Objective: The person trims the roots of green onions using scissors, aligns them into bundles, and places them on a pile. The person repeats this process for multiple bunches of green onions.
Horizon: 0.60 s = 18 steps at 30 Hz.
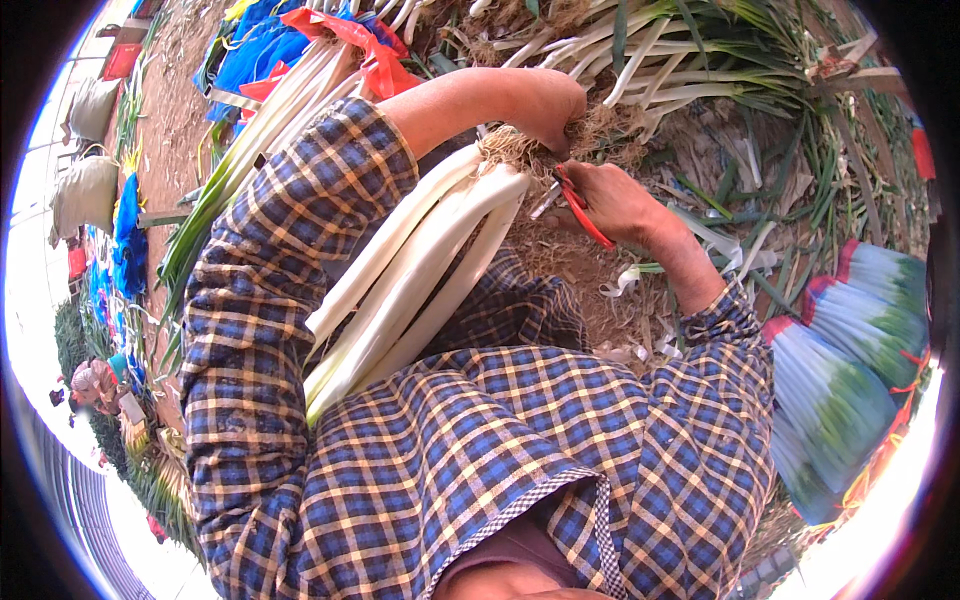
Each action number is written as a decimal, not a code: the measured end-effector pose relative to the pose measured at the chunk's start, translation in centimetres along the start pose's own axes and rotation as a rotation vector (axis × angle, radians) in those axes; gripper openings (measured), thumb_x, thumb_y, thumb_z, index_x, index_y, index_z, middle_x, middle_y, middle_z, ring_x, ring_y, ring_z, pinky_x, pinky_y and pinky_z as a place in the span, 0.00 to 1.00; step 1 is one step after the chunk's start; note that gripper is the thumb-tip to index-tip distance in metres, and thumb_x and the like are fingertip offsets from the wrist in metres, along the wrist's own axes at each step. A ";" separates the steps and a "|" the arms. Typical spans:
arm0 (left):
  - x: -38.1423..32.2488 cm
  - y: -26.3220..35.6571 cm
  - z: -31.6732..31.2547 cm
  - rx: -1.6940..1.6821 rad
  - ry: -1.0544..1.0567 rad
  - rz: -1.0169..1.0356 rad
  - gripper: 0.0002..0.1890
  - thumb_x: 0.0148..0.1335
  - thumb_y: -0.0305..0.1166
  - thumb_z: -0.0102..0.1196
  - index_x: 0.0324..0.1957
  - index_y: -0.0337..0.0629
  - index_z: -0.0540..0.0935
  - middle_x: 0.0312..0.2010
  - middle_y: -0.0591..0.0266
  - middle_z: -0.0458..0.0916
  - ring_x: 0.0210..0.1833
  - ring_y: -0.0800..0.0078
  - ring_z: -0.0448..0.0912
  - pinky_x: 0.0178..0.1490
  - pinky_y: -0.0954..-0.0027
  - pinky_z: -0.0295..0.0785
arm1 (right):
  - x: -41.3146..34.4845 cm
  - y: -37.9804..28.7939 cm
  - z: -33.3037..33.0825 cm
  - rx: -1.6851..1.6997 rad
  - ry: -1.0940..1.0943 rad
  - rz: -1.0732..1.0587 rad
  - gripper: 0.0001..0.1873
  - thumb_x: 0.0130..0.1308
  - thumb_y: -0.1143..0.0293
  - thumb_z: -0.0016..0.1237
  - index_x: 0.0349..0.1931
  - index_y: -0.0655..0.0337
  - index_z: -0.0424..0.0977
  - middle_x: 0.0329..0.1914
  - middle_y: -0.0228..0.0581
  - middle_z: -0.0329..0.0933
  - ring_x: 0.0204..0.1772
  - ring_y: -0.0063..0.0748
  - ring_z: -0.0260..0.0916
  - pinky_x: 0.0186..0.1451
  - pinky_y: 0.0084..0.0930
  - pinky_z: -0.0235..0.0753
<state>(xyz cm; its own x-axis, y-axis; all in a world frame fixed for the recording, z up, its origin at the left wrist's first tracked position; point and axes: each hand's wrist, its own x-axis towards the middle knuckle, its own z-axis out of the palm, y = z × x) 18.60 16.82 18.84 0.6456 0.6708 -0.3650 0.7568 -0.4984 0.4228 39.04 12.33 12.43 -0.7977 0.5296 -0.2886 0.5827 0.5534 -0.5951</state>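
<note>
Several thick white leeks slant across my lap, their root ends up and away from me and their lower ends against my checked smock. My left hand bends down over the tangled roots and grips them; its fingertips are mostly hidden. My right hand holds a red-handled cutting tool, apparently scissors or pruning shears. Its short metal blade points left, close beside the roots. Part of the tool is covered by my fingers.
More leeks lie in a pile ahead, roots toward my hands. Another bunch rests left of my left arm, near red plastic and blue netting. Wrapped bundles sit at the right. Leaf scraps litter the soil.
</note>
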 end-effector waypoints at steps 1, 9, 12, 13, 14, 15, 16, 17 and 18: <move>-0.2 0.3 -0.2 0.007 -0.013 -0.019 0.14 0.52 0.37 0.71 0.34 0.37 0.89 0.27 0.47 0.86 0.29 0.55 0.83 0.39 0.57 0.78 | 0.2 -0.3 -0.1 -0.020 0.009 -0.017 0.27 0.65 0.48 0.57 0.48 0.65 0.75 0.37 0.60 0.81 0.45 0.66 0.80 0.48 0.51 0.79; -0.9 -0.1 0.4 -0.036 0.059 -0.022 0.13 0.52 0.37 0.70 0.35 0.38 0.89 0.27 0.47 0.86 0.30 0.54 0.83 0.40 0.57 0.78 | 1.1 1.8 2.0 -0.114 0.097 -0.025 0.18 0.72 0.55 0.50 0.39 0.63 0.79 0.34 0.57 0.82 0.41 0.63 0.81 0.44 0.51 0.80; -0.9 0.0 0.4 -0.046 0.063 -0.055 0.13 0.52 0.37 0.70 0.35 0.38 0.89 0.28 0.47 0.86 0.30 0.53 0.83 0.40 0.57 0.78 | 0.9 1.4 1.9 -0.109 0.179 -0.063 0.15 0.70 0.59 0.51 0.39 0.63 0.79 0.33 0.57 0.82 0.40 0.62 0.81 0.43 0.50 0.80; -0.9 -0.2 0.4 -0.062 0.070 -0.065 0.13 0.52 0.37 0.70 0.35 0.38 0.89 0.28 0.47 0.86 0.30 0.53 0.83 0.41 0.57 0.79 | 1.0 1.0 1.5 -0.091 0.193 -0.090 0.14 0.70 0.60 0.51 0.39 0.63 0.79 0.32 0.57 0.82 0.40 0.62 0.81 0.43 0.50 0.81; -1.0 -0.3 0.5 -0.078 0.078 -0.075 0.13 0.53 0.37 0.70 0.35 0.39 0.89 0.29 0.46 0.86 0.30 0.52 0.83 0.41 0.56 0.79 | 1.2 0.8 1.3 -0.073 0.208 -0.118 0.12 0.69 0.62 0.51 0.39 0.63 0.80 0.32 0.57 0.82 0.40 0.62 0.81 0.43 0.49 0.81; -0.8 -0.1 0.6 -0.059 0.080 -0.055 0.13 0.53 0.37 0.70 0.35 0.39 0.89 0.29 0.46 0.86 0.31 0.52 0.83 0.41 0.56 0.79 | 1.6 1.0 1.3 -0.077 0.275 -0.174 0.12 0.69 0.63 0.51 0.39 0.63 0.80 0.32 0.56 0.82 0.40 0.62 0.82 0.43 0.49 0.81; -0.6 0.1 0.6 -0.039 0.083 -0.035 0.13 0.53 0.37 0.70 0.35 0.39 0.89 0.29 0.46 0.86 0.31 0.51 0.83 0.41 0.56 0.79 | 2.5 1.5 1.6 -0.082 0.342 -0.231 0.11 0.68 0.64 0.51 0.38 0.63 0.80 0.32 0.56 0.82 0.39 0.61 0.82 0.43 0.48 0.81; -0.6 0.3 0.7 -0.019 0.086 -0.017 0.13 0.53 0.37 0.70 0.36 0.39 0.89 0.29 0.46 0.86 0.31 0.50 0.83 0.41 0.56 0.79 | 2.9 1.9 2.3 -0.136 0.376 -0.277 0.11 0.68 0.64 0.51 0.38 0.63 0.81 0.31 0.56 0.82 0.39 0.61 0.82 0.43 0.48 0.82; -0.7 0.7 0.7 0.003 0.080 -0.005 0.13 0.54 0.37 0.70 0.36 0.39 0.89 0.29 0.46 0.86 0.32 0.49 0.84 0.41 0.55 0.79 | 3.4 2.5 3.0 -0.191 0.411 -0.319 0.11 0.67 0.65 0.51 0.37 0.63 0.81 0.31 0.55 0.82 0.38 0.60 0.82 0.42 0.48 0.82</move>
<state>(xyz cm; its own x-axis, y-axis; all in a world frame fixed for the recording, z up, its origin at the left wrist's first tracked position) 18.72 15.65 18.80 0.6319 0.7149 -0.2993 0.7602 -0.4966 0.4188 37.33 13.61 7.66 -0.8351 0.5027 0.2232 0.3703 0.8139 -0.4476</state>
